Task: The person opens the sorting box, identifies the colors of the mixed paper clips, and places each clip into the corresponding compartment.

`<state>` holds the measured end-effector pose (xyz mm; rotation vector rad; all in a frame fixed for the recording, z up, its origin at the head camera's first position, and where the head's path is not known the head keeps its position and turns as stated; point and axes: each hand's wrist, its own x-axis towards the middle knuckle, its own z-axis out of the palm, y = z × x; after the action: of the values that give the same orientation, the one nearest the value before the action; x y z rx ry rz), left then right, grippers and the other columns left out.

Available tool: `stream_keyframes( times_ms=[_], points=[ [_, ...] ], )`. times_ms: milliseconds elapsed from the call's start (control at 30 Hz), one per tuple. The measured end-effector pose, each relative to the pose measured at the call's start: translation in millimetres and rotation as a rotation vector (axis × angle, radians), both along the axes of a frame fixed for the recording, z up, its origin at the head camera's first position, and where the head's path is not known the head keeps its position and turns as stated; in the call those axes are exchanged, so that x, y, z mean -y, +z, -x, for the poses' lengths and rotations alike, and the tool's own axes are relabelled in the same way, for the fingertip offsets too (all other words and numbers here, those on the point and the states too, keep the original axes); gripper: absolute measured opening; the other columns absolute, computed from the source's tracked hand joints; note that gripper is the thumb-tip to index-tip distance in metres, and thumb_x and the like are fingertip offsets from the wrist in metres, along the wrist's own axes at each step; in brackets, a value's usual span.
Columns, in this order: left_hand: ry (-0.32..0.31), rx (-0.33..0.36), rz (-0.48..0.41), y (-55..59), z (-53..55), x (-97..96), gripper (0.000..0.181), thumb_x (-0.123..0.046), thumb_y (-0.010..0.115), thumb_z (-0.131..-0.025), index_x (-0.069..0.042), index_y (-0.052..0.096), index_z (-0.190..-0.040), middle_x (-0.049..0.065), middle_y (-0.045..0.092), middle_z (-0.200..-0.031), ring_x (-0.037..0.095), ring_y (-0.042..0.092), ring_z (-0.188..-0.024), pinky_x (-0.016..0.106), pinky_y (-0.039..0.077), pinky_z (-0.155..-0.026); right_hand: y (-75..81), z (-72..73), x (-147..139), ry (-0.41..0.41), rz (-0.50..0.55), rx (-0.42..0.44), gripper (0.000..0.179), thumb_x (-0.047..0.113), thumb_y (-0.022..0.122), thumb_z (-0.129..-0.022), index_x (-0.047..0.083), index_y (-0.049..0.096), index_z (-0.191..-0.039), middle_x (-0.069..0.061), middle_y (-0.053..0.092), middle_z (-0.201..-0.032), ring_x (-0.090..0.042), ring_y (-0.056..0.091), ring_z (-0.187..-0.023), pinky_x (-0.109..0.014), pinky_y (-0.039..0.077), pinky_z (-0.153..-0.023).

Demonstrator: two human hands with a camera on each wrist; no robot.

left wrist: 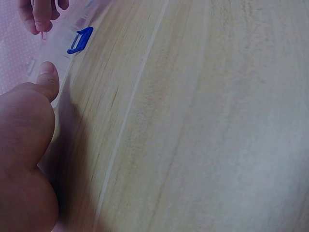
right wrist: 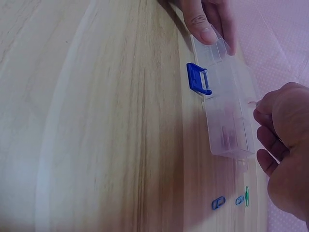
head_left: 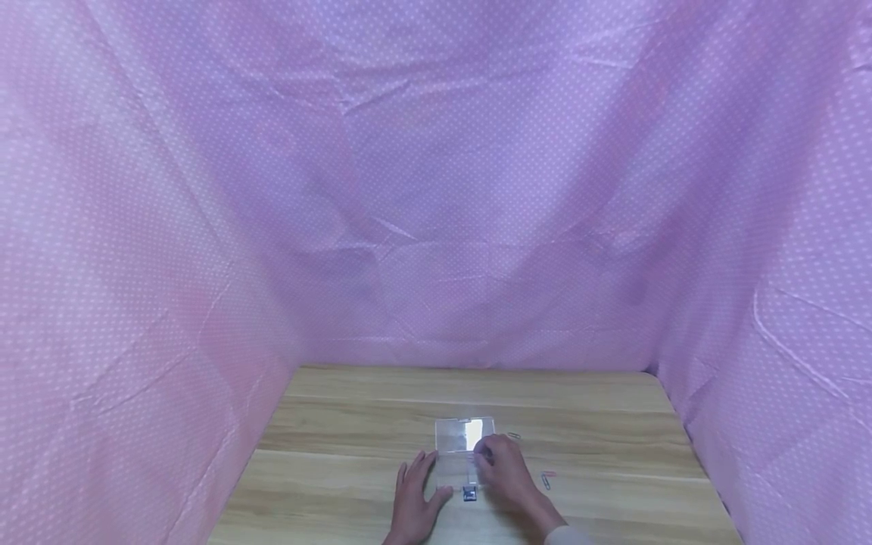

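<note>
A clear plastic box [right wrist: 224, 113] with a blue latch [right wrist: 197, 79] lies on the table, its transparent lid [head_left: 451, 435] tipped back. My left hand [head_left: 413, 501] holds the box's left end, thumb at the front rim and fingers toward the back. Over the right part of the box, my right hand [head_left: 506, 468] pinches a small pink paper clip [right wrist: 252, 102], mostly hidden by the fingertips. In the left wrist view, that clip's pink end [left wrist: 43, 35] shows below the fingers. The latch [left wrist: 80, 40] hangs at the front there.
Right of the box, loose paper clips lie on the wood-grain table [head_left: 341, 424]: a blue one [right wrist: 218, 202], a light blue one [right wrist: 240, 199] and a green one [right wrist: 246, 195]. A reddish clip [head_left: 550, 474] shows in the head view. Pink dotted cloth [head_left: 436, 303] encloses the table.
</note>
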<state>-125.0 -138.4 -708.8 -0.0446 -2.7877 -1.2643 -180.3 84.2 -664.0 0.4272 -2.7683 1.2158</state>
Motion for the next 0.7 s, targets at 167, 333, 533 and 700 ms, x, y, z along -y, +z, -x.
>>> stream_keyframes(
  times_ms=[167, 333, 533, 700],
  points=[
    [-0.011, 0.002, -0.001, -0.6, 0.2, 0.6, 0.069, -0.046, 0.076, -0.09, -0.023, 0.052, -0.151, 0.013, 0.051, -0.159, 0.04, 0.038, -0.153, 0.064, 0.015, -0.129, -0.6, 0.2, 0.5, 0.007, -0.003, 0.016, 0.005, 0.016, 0.072, -0.094, 0.019, 0.075, -0.098, 0.014, 0.068, -0.092, -0.005, 0.061, -0.094, -0.029, 0.061, -0.087],
    [-0.014, -0.012, -0.002, -1.1, 0.3, 0.7, 0.069, -0.045, 0.077, -0.089, -0.023, 0.053, -0.15, 0.013, 0.052, -0.158, 0.04, 0.039, -0.153, 0.063, 0.015, -0.128, 0.3, 1.0, -0.2, 0.02, -0.014, -0.007, 0.008, 0.015, 0.072, -0.094, 0.015, 0.075, -0.101, 0.011, 0.07, -0.095, -0.009, 0.064, -0.097, -0.034, 0.063, -0.09],
    [0.014, -0.032, 0.009, -4.3, 0.4, 0.0, 0.068, -0.047, 0.077, -0.089, -0.026, 0.054, -0.149, 0.015, 0.052, -0.158, 0.046, 0.038, -0.15, 0.072, 0.025, -0.123, 1.9, -0.2, 0.1, -0.001, -0.01, -0.006, 0.017, 0.016, 0.075, -0.09, 0.015, 0.075, -0.107, 0.006, 0.073, -0.106, -0.017, 0.065, -0.112, -0.049, 0.059, -0.104],
    [0.012, -0.049, 0.015, -7.5, 0.6, 0.6, 0.069, -0.047, 0.077, -0.088, -0.025, 0.055, -0.149, 0.013, 0.054, -0.156, 0.043, 0.041, -0.15, 0.067, 0.023, -0.124, 2.7, -2.8, -0.3, -0.016, -0.027, -0.025, 0.028, 0.018, 0.077, -0.088, 0.016, 0.072, -0.115, 0.001, 0.074, -0.116, -0.024, 0.064, -0.121, -0.054, 0.054, -0.111]
  ],
)
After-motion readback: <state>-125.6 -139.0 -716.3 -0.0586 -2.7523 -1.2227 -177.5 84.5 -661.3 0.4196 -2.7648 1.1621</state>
